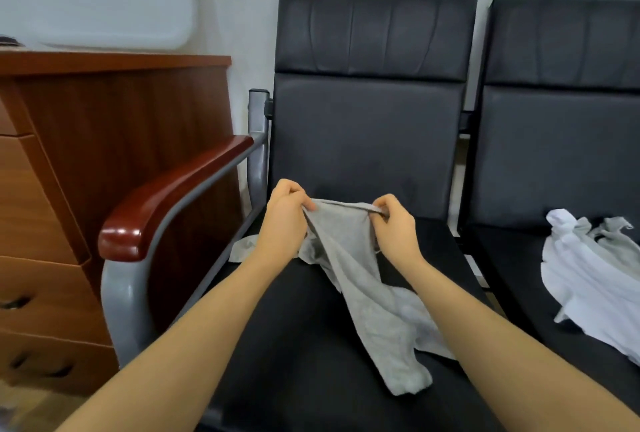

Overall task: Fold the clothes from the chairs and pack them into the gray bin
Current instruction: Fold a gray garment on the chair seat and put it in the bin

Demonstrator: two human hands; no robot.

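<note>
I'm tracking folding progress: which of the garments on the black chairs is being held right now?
The gray knit garment on the nearer chair; left hand and right hand pinch its edge. The white garment lies untouched.

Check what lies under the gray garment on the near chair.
The gray garment trails over the black seat, its top edge lifted by the left hand and right hand. Only bare cushion shows around it; anything beneath the cloth is covered.

Left: I note armrest [166, 199] and wooden cabinet [104, 161] blocking; right: white clothes [588, 279] heaped; front seat [294, 345] open.
</note>
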